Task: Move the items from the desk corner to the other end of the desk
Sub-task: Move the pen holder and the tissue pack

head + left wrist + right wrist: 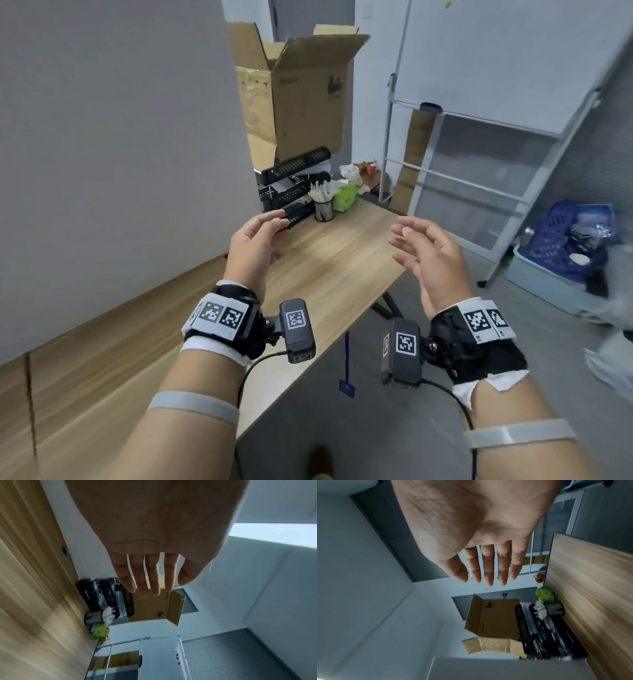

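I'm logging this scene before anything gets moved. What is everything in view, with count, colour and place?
desk: one, light wood, along the left wall
file tray: one, black, tiered, far desk corner
pen cup: one, black mesh, white sticks inside, right of the tray
green pack: one, right of the cup
cardboard box: one, brown, open, behind the tray
whiteboard: one, white, right
basket: one, blue, on the floor at right
left hand: open, above the desk
right hand: open, at the desk's right edge

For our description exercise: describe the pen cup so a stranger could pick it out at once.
Find the wooden desk and follow it to its far corner by the wall. In front of the black tray rack stands the pen cup, beside a green packet. It alone is a dark mesh cylinder, with white sticks poking out.
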Demonstrator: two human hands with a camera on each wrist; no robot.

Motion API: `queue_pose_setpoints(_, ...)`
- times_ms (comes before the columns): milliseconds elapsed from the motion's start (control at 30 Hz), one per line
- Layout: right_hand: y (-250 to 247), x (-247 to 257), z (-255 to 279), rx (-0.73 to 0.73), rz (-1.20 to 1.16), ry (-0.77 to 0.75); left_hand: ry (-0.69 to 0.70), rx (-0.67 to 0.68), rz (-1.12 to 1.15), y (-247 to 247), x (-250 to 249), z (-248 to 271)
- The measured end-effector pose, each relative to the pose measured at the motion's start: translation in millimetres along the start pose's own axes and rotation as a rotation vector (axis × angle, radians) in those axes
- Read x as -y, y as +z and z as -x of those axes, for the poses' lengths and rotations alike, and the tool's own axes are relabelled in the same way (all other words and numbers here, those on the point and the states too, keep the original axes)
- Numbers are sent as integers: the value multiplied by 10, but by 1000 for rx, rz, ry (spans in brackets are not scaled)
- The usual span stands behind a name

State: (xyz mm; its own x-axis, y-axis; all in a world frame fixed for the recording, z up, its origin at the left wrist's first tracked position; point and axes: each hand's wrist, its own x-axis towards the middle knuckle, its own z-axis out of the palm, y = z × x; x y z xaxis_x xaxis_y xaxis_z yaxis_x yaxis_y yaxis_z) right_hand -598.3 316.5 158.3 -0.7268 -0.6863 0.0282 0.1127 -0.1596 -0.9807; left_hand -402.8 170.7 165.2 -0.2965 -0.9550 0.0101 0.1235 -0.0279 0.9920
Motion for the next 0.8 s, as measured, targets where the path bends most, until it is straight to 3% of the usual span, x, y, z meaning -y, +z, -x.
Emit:
queue_pose_setpoints(200,-194,-162,-1143,11,102,8,-44,40,49,820,486,-991)
queue_pose_setpoints(467,-60,-158,-2889,126,268,42,-112,-32,122,1631,793,-2493)
queue_pose_setpoints(800,-269,-638,-4397,190,277,218,-197,-170,25,2190,1129,-3526)
